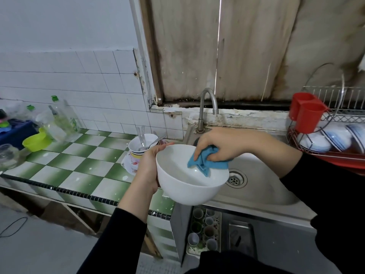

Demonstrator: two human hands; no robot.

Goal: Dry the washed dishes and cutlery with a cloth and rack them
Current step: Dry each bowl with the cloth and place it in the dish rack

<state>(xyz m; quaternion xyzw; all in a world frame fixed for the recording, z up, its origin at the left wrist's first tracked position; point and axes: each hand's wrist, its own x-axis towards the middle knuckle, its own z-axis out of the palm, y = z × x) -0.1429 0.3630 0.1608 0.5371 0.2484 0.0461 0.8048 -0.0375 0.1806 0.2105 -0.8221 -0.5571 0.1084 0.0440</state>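
My left hand (147, 167) grips the rim of a large white bowl (183, 186), held tilted over the front edge of the steel sink (262, 186). My right hand (219, 145) holds a bunched blue cloth (205, 162) pressed against the bowl's inner far wall. Behind the bowl, on the green checked counter (79, 165), a stack of washed bowls (141, 149) holds spoons and forks and rests on a patterned plate (130, 165). At the far right a wire dish rack (339, 119) carries a red cutlery holder (307, 112) and several blue-rimmed white bowls (335, 139).
A curved tap (205, 107) stands behind the sink, whose drain (236, 178) lies just right of the bowl. A lime-green tub (36, 141), plastic bottles (63, 119), a glass jar (8, 156) and a blue crate (17, 131) crowd the counter's left end. Cups sit on a tray (203, 230) below.
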